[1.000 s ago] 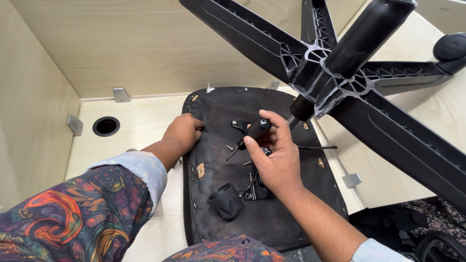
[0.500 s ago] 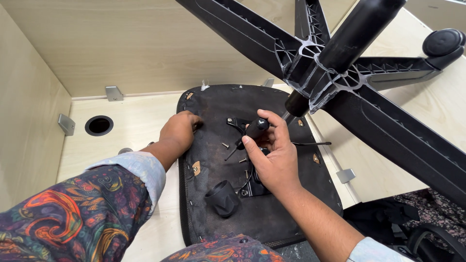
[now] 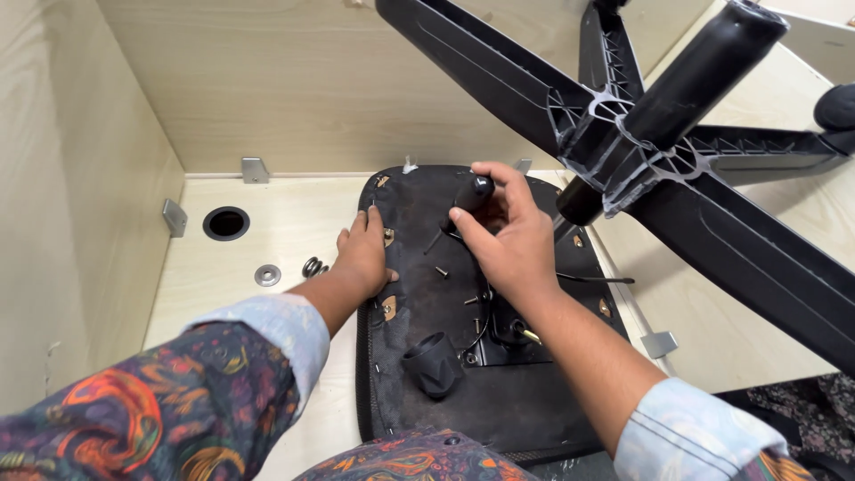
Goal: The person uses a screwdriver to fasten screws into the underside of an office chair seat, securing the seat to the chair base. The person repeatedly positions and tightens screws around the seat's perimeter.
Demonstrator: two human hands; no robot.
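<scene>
An upturned black chair seat (image 3: 419, 312) lies on a pale wooden surface, its underside facing me. My left hand (image 3: 365, 254) rests flat on the seat's left edge, fingers apart. My right hand (image 3: 509, 239) is closed around a black knobbed lever (image 3: 472, 194) near the seat's far end. Below my right wrist sits a black metal mechanism plate (image 3: 499, 343) with small screws. A loose black plastic cap (image 3: 434, 363) lies on the seat near me.
A black five-arm chair base (image 3: 641, 142) with its gas cylinder (image 3: 686, 80) tilts over the right side. A metal washer (image 3: 267, 275) and springs (image 3: 313, 266) lie left of the seat, near a round hole (image 3: 225, 223). Wooden walls with metal brackets enclose the left and back.
The view has shifted slightly. My right hand stays on the lever and has moved a little toward the seat's far end; my left hand stays on the seat's left edge.
</scene>
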